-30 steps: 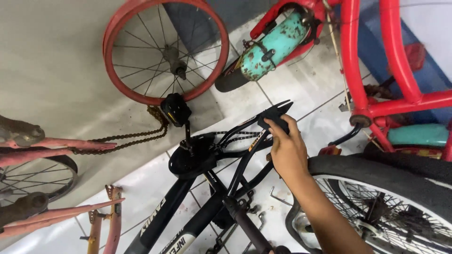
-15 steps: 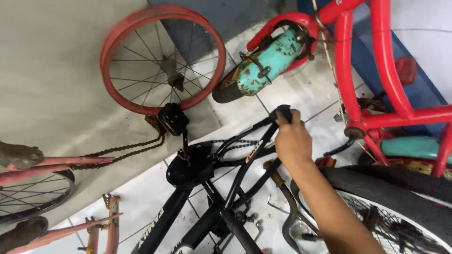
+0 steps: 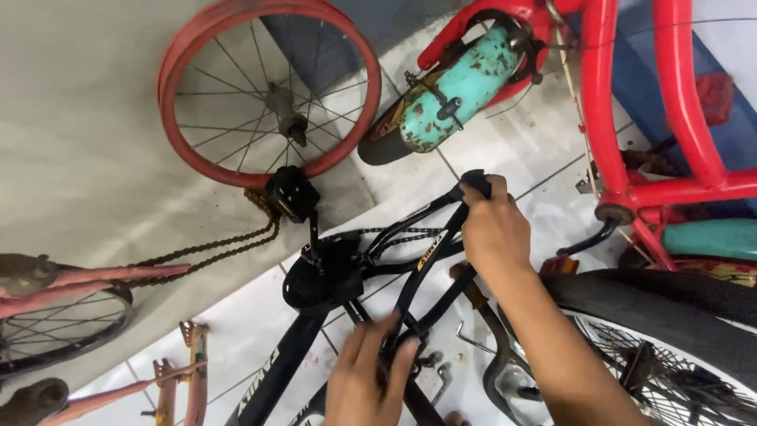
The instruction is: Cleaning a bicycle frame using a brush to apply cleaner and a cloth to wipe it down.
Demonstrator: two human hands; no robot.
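The black frame (image 3: 410,276) is laid diagonally over the tiled floor (image 3: 505,173). Its far rear end is gripped by the closed right hand (image 3: 495,229); nearer tubes are clasped by the left hand (image 3: 371,379).

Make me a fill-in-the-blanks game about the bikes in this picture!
1. The right hand grips the rear end of a ____ bike frame.
2. The bare wheel rim leaning by the wall is ____.
3. The rusty fender is painted ____.
4. The left hand touches the frame's thin ____.

Missing words: black; red; turquoise; tubes
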